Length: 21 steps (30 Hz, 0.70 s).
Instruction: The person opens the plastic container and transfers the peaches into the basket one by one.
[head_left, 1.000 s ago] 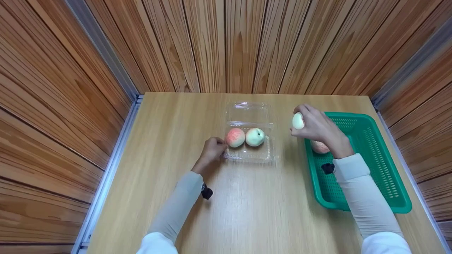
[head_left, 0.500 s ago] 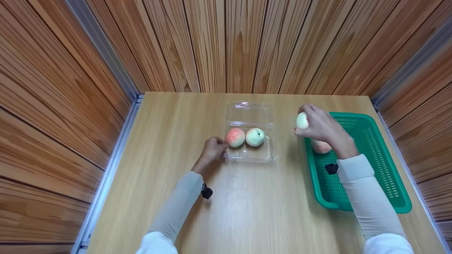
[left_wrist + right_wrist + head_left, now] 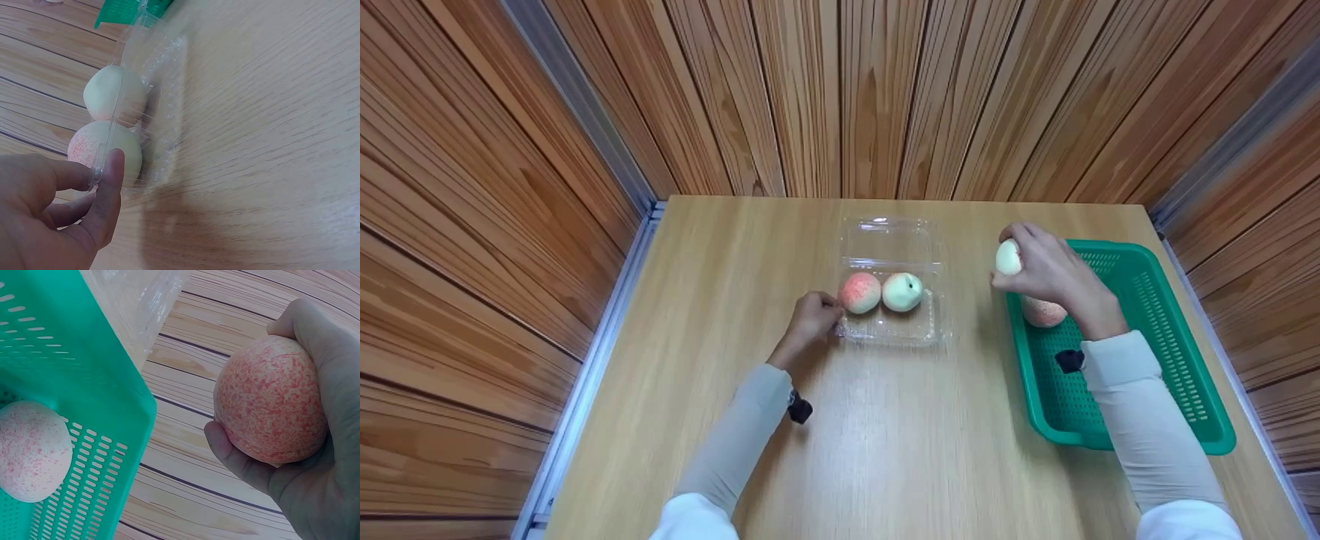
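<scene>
My left hand (image 3: 812,319) pinches the left edge of a clear plastic clamshell box (image 3: 163,121) between thumb and fingers. The box lies with its lid (image 3: 887,240) folded back. Two peaches sit side by side in its far half: a pink-blushed one (image 3: 860,292) on the left and a pale one (image 3: 902,292) with a dark stem hollow on the right. My right hand (image 3: 1050,268) grips a third peach (image 3: 270,399), raised by the basket's far left corner; its speckled red side shows in the right wrist view, its pale side in the head view.
A green plastic basket (image 3: 1177,330) with slotted walls stands at the right of the wooden table (image 3: 915,442). Another peach (image 3: 34,453) lies inside it, partly under my right hand in the head view. Wood-panelled walls (image 3: 870,97) enclose the table behind and at both sides.
My right hand has drifted a little to the right with its peach, closer over the basket's edge. The left hand, the box and its two peaches have stayed in place.
</scene>
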Available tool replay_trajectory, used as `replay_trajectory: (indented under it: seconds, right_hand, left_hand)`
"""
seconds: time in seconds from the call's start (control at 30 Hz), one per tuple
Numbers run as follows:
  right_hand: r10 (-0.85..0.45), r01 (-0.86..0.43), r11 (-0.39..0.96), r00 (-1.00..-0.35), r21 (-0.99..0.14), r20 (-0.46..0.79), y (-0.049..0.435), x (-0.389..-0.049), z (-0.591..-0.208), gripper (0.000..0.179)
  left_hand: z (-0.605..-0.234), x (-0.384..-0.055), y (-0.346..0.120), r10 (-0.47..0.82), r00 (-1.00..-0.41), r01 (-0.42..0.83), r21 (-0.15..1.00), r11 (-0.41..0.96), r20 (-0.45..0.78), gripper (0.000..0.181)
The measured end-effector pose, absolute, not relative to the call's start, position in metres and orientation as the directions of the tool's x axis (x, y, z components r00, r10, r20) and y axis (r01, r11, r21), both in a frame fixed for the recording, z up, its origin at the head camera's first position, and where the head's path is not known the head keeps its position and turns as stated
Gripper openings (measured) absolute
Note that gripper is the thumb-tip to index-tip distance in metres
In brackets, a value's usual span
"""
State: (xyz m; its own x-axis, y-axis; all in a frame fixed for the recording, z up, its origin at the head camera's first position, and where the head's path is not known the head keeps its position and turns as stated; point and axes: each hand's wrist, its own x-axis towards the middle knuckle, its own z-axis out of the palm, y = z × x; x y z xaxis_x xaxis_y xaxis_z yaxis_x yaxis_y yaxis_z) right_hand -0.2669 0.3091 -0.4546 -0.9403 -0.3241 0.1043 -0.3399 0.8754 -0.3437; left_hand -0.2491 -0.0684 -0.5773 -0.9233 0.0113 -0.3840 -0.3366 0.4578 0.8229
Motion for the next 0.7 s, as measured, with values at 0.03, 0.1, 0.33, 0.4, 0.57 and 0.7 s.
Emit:
replay_trajectory:
  seconds: [0.03, 0.1, 0.33, 0.4, 0.57, 0.7]
  right_hand:
    - [-0.327, -0.343, 0.874, -0.939, -0.343, 0.107, 0.310, -0.267, -0.455, 0.051]
    - [-0.332, -0.350, 0.872, -0.937, -0.341, 0.114, 0.311, -0.266, -0.455, 0.050]
    - [-0.306, -0.320, 0.885, -0.947, -0.338, 0.097, 0.315, -0.267, -0.455, 0.053]
    - [-0.300, -0.311, 0.888, -0.950, -0.338, 0.085, 0.316, -0.267, -0.454, 0.053]
    - [-0.295, -0.299, 0.890, -0.953, -0.345, 0.066, 0.320, -0.266, -0.454, 0.054]
    - [-0.297, -0.302, 0.888, -0.952, -0.347, 0.068, 0.323, -0.265, -0.454, 0.053]
  left_hand:
    - [-0.577, -0.249, -0.069, 0.013, -0.924, -0.334, 0.822, 0.461, -0.382, 0.017]
    - [-0.578, -0.250, -0.069, 0.015, -0.925, -0.330, 0.823, 0.463, -0.379, 0.017]
    - [-0.579, -0.249, -0.069, 0.014, -0.922, -0.341, 0.826, 0.449, -0.388, 0.016]
    - [-0.579, -0.249, -0.069, 0.014, -0.923, -0.339, 0.828, 0.446, -0.386, 0.016]
    - [-0.579, -0.249, -0.069, 0.010, -0.921, -0.345, 0.824, 0.449, -0.391, 0.015]
    - [-0.578, -0.249, -0.069, 0.008, -0.918, -0.351, 0.822, 0.448, -0.396, 0.015]
